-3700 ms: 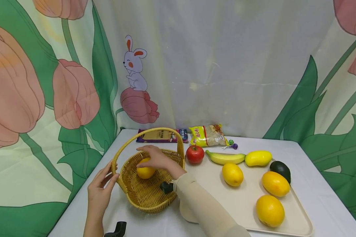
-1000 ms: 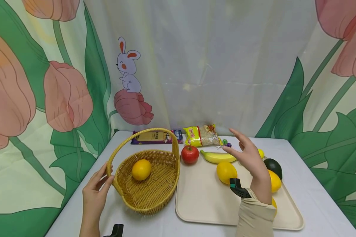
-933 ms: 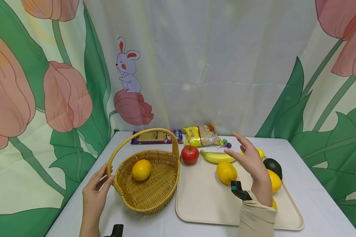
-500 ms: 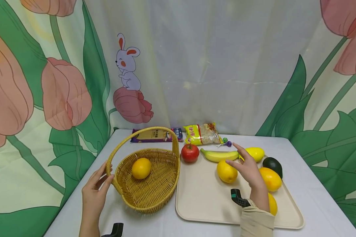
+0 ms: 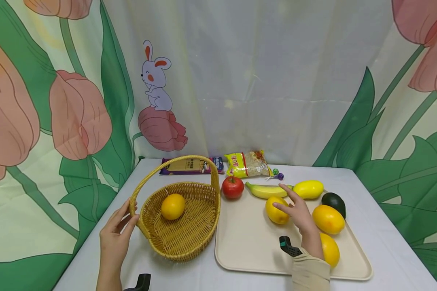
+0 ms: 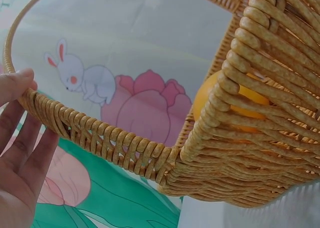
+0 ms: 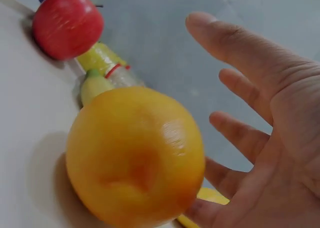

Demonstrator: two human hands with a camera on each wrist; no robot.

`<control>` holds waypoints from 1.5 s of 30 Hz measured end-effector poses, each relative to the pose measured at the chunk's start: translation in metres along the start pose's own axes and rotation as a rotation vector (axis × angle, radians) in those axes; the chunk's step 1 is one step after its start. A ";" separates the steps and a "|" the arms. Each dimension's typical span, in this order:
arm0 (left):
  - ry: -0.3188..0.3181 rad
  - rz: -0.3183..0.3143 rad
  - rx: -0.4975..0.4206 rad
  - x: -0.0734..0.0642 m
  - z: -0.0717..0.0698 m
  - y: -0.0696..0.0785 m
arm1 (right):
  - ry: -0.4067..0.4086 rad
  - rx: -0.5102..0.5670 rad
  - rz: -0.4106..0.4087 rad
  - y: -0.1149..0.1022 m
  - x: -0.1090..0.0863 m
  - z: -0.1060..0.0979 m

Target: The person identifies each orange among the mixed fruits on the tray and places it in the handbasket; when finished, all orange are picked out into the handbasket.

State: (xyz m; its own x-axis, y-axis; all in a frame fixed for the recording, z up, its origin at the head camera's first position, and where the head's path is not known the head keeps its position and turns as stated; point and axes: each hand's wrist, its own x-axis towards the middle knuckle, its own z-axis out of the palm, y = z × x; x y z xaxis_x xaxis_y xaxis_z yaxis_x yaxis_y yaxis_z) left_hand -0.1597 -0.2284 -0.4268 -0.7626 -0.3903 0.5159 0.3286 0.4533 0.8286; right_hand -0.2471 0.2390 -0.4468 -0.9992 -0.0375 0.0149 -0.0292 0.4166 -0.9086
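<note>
My left hand (image 5: 114, 238) grips the left foot of the wicker basket's handle (image 5: 182, 157), between thumb and fingers. In the left wrist view the thumb and fingers (image 6: 22, 143) lie about that handle. One yellow-orange fruit (image 5: 173, 206) rests inside the basket (image 5: 182, 252). Over the beige tray (image 5: 255, 258) my right hand (image 5: 298, 214) is spread, with thumb and fingers apart. Beside it, a second yellow-orange fruit (image 5: 275, 210) lies on the tray; in the right wrist view this fruit (image 7: 135, 155) stands in front of the open palm. Whether a fingertip touches it, I cannot tell.
A red apple (image 5: 232, 187), banana (image 5: 264, 190), yellow mango (image 5: 308, 189), dark avocado (image 5: 334, 204) and two more yellow-orange fruits (image 5: 328, 219) lie on or along the tray. Behind are a purple packet (image 5: 191, 166), a yellow bag (image 5: 247, 164) and lollipops (image 5: 278, 174). A printed curtain (image 5: 262, 81) hangs behind.
My right hand has let go of the fruit in the basket and moved right over the tray, then down and left to the nearer fruit. My left hand stays on the handle.
</note>
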 end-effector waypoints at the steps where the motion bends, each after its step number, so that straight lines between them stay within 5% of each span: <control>1: 0.000 -0.001 0.001 0.000 0.000 0.000 | -0.005 0.000 0.009 0.002 0.001 0.001; 10: -0.003 -0.006 -0.007 0.000 0.000 0.000 | -0.049 -0.074 0.140 0.018 0.006 0.007; 45: -0.008 0.038 -0.043 -0.001 -0.001 0.001 | -0.050 -0.096 0.148 0.032 0.005 0.014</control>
State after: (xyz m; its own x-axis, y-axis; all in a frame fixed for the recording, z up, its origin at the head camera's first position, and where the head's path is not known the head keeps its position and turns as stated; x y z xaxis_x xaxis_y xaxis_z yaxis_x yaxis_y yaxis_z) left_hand -0.1586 -0.2285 -0.4264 -0.7535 -0.3669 0.5456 0.3808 0.4330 0.8170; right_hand -0.2531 0.2397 -0.4812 -0.9903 -0.0131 -0.1387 0.1131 0.5060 -0.8551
